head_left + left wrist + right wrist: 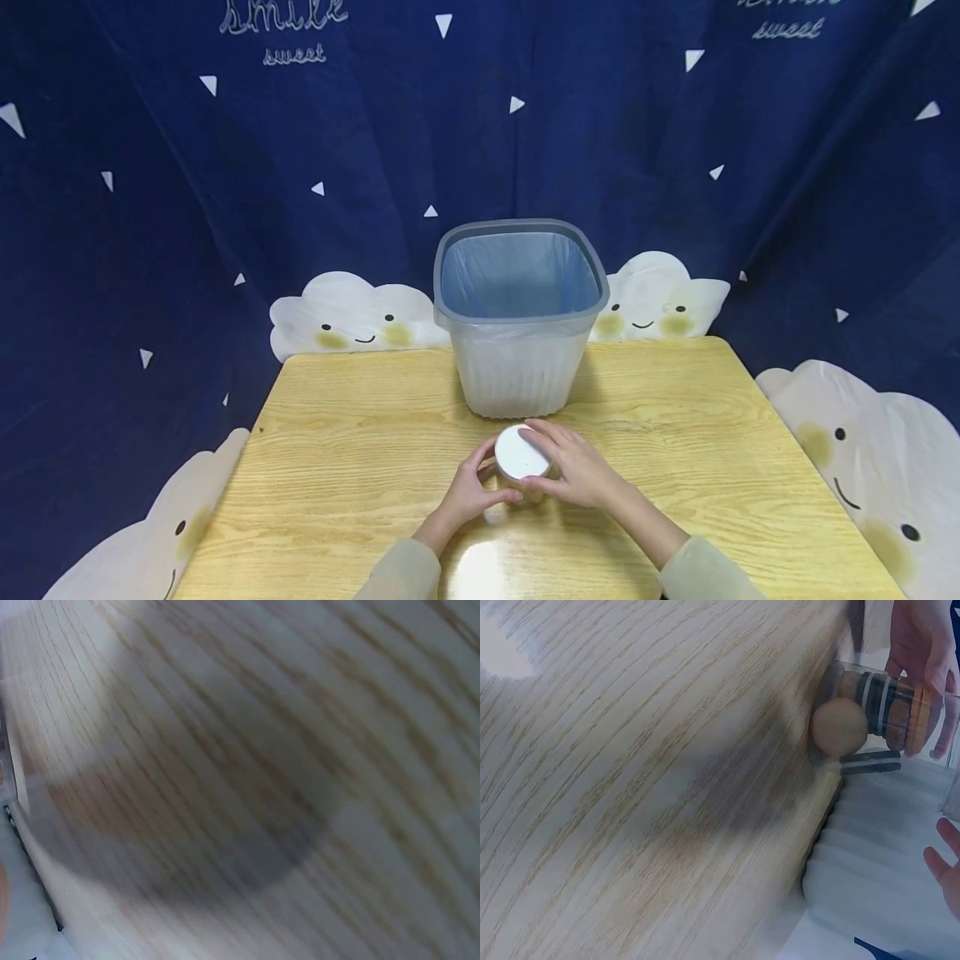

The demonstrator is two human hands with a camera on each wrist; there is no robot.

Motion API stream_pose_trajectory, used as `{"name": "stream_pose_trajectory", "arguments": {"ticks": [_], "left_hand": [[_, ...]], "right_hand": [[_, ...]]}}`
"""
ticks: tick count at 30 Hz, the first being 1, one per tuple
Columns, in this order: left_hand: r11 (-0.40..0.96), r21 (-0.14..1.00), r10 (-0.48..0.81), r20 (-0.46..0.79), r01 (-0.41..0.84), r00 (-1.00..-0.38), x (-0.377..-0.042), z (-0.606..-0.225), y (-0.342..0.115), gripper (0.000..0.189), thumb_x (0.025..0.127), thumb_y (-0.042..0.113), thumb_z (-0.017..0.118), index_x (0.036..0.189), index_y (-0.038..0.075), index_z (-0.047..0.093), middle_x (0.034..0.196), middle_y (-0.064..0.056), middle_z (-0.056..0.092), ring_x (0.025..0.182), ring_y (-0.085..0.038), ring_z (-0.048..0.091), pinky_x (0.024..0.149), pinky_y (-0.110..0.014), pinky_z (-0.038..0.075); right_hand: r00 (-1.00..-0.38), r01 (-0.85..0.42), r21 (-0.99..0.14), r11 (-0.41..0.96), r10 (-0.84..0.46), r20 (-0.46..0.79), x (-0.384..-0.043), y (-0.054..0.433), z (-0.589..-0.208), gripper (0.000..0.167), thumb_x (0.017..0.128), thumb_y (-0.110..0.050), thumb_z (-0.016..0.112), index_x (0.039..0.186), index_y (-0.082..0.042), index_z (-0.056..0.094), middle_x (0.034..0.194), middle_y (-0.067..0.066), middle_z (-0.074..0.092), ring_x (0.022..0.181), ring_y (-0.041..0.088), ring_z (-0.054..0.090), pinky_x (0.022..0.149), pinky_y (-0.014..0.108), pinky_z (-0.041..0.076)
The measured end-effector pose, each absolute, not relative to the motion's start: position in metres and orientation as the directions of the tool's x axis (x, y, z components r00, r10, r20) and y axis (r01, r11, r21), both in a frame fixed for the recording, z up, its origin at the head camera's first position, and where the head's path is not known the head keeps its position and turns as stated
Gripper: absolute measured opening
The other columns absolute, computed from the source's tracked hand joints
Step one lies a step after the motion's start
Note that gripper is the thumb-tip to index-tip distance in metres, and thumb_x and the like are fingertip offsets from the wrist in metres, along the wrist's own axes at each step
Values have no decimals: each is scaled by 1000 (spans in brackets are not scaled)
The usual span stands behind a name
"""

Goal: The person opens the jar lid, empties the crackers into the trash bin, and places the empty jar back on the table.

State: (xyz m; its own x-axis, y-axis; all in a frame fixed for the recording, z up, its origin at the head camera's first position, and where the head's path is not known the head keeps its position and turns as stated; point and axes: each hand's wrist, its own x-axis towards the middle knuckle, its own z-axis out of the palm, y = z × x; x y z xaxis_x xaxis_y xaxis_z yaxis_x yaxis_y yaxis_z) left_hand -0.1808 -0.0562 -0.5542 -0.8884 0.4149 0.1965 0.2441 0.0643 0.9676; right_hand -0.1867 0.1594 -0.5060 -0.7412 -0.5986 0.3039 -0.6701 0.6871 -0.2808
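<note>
Left hand (467, 493) clamped around the clear plastic cylindrical jar (885, 724), thumb one side, fingers the other. Right hand (573, 467) arched over the jar's round white lid (519, 454); can't tell if it's gripping. Jar sits between both hands, lid on top, tan and dark round cookies (839, 726) inside. Beyond hands: grey-rimmed whitish plastic bin (521, 371). Below them: light wood-grain table (360, 467).
</note>
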Motion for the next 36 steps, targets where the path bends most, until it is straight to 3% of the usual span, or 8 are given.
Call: {"name": "stream_pose_trajectory", "arguments": {"ticks": [17, 29, 36], "left_hand": [[64, 973, 418, 175, 221, -891, -181, -552, -57, 78, 68, 7, 80, 135, 8, 39, 133, -9, 44, 122, -30, 41, 99, -40, 41], [80, 966, 410, 194, 247, -891, -189, -572, -56, 80, 68, 8, 80, 136, 14, 38, 134, -9, 44, 123, -32, 40, 98, -39, 43], [97, 961, 413, 197, 258, -889, -192, -582, -56, 82, 68, 18, 80, 137, 21, 37, 136, -4, 42, 123, -29, 41, 97, -35, 44]], "right_hand": [[-717, -697, -258, 669, -661, 223, -197, 165, -501, 72, 82, -62, 51, 138, -18, 41, 142, 6, 37, 126, 28, 39, 101, 52, 34], [-647, -762, -224, 607, -726, 232, -205, 168, -497, 68, 84, -60, 51, 137, -18, 42, 140, 5, 41, 125, 24, 40, 101, 49, 36], [-603, -797, -219, 562, -754, 262, -209, 169, -496, 68, 83, -59, 53, 135, -16, 45, 138, 5, 43, 122, 24, 43, 97, 50, 39]]}}
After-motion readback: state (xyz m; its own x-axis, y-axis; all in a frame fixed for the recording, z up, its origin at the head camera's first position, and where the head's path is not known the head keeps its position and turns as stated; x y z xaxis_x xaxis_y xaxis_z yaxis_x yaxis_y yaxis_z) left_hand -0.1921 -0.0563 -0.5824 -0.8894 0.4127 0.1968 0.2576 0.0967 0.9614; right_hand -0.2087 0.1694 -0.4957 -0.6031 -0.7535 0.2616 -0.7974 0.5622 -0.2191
